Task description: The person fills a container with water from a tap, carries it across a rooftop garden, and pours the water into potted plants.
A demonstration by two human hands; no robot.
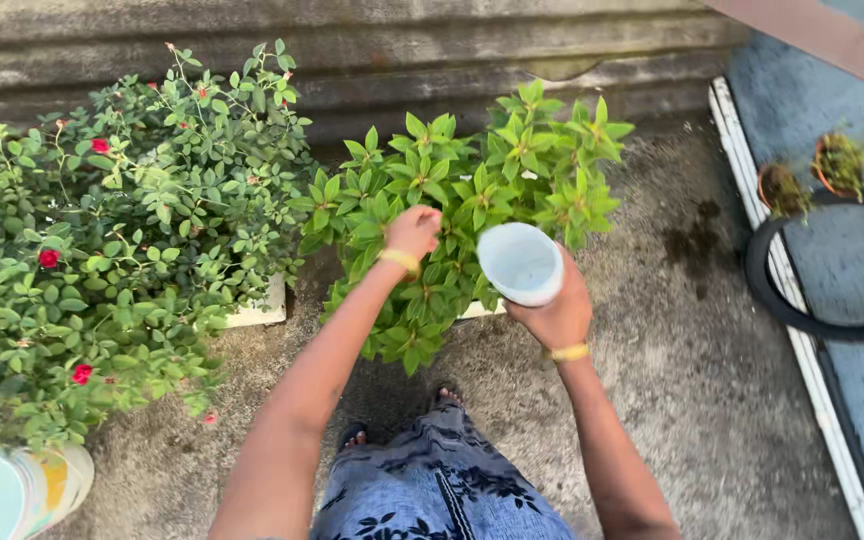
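**Cup held over the leafy plant, other hand in the leaves**

Blue patterned cloth (442,480) fills the bottom of the view, with the toes of two sandalled feet showing just beyond it on the rough concrete floor (652,330). Above that, both arms reach forward. The right hand (557,315) is closed around a pale round cup (520,263), held up over the near edge of the bright green plant (472,190), its round face turned toward the camera; whether anything is in it cannot be told. The left hand (414,232) is curled among the upper leaves of that same plant, fingers drawn together, though whether they pinch a leaf or stem is hidden. The plant sits in a white pot (477,310), mostly covered by foliage, beside a bush with small red flowers (132,200).

The step in hand looks like tending this plant, the left hand parting or holding leaves while the cup waits close by. A next move with the cup would call for steady tilting close to the stems, with the leaves kept aside.
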